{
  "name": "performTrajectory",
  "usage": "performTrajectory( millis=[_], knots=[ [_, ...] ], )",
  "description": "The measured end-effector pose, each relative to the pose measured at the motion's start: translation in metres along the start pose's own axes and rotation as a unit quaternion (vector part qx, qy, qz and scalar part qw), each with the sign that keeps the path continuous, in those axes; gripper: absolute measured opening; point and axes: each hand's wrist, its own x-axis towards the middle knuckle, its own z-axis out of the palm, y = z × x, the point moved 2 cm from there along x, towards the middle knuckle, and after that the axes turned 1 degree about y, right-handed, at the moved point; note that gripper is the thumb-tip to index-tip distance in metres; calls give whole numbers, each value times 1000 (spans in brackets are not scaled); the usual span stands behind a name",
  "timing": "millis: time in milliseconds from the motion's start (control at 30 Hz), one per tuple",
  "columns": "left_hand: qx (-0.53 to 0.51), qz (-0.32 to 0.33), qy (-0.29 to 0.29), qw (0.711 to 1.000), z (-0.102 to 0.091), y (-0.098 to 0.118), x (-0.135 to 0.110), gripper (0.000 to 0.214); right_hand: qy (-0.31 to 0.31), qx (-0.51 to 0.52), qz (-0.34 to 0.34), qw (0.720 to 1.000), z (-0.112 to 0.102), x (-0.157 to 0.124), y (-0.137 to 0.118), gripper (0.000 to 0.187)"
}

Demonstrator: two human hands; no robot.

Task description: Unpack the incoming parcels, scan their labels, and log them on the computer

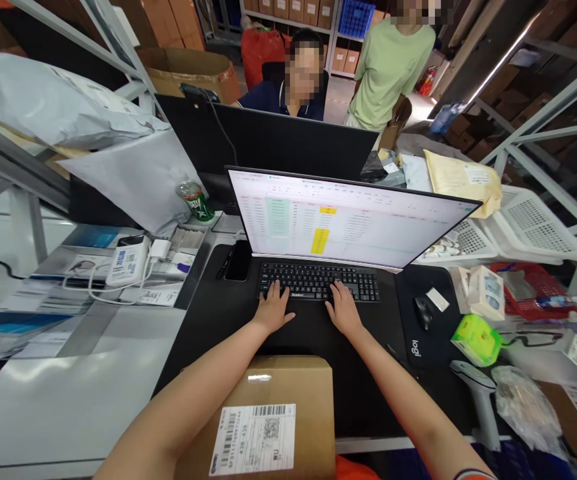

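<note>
My left hand [272, 308] rests on the left half of a black keyboard [318, 282], fingers spread over the keys. Over the right half lies my right hand [343, 309], its fingers also apart on the keys. Neither hand holds anything. Behind the keyboard a wide monitor [348, 220] shows a spreadsheet with yellow and green cells. A brown cardboard box [268, 417] with a white barcode label sits between my forearms at the near edge of the black desk mat [218, 320].
A black mouse [423, 311] lies right of the keyboard, a phone [238, 261] to its left. A handheld scanner [478, 393], green tape dispenser [477, 339] and small boxes crowd the right. Papers and a charger [128, 261] lie left. Two people are behind the monitors.
</note>
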Motion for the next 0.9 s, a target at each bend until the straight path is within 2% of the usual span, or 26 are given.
performTrajectory(
  millis=[233, 500, 633, 733, 833, 900],
  knots=[
    [2, 11, 13, 1000, 1, -3, 2, 80, 19, 37, -35, 999, 16, -54, -13, 47],
    [10, 32, 31, 999, -12, -12, 13, 87, 17, 48, -21, 998, 25, -82, -18, 53],
    [9, 45, 30, 998, -18, -16, 13, 91, 32, 52, 0, 998, 18, -96, -17, 55],
    [8, 35, 52, 998, -24, -17, 11, 81, 54, 54, 10, 997, 9, -114, -12, 54],
    [0, 17, 83, 996, -36, -14, 7, 63, 84, 53, 27, 995, -6, -143, 8, 48],
    [-16, 13, 93, 995, -48, -14, -1, 55, 116, 41, 61, 991, -22, -172, 35, 44]
  ],
)
